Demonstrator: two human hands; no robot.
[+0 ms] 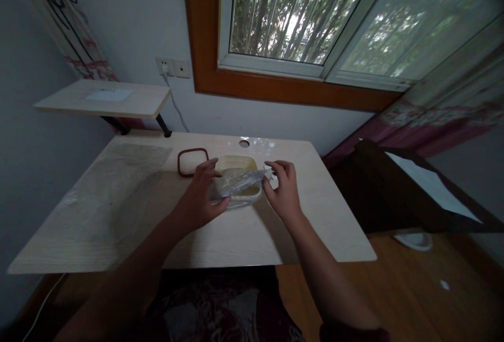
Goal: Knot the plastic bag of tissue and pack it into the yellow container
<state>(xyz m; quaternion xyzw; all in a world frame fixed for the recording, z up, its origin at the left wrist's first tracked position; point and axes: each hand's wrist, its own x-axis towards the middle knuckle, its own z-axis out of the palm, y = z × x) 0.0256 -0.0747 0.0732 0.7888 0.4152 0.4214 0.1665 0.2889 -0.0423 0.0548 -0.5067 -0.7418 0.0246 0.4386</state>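
A cream-coloured rectangular container (237, 161) stands on the table, and crumpled clear plastic film (241, 180) lies over its near part. My left hand (199, 195) curves round the container's left end, fingers at the far corner and thumb at the near side, with film in its grasp. On the other side, my right hand (284, 187) pinches the film's right end between bent fingers and thumb. Something small and white shows by the right fingers; its kind cannot be made out. Just left of the container lies a red-rimmed clear lid (192, 162), partly behind my left hand.
A large clear plastic sheet (129, 195) is spread over the left part of the wooden table (331, 226). At the back left stands a raised shelf (74, 95) bearing a paper (109, 94). A dark surface with a white sheet (429, 182) is at the right.
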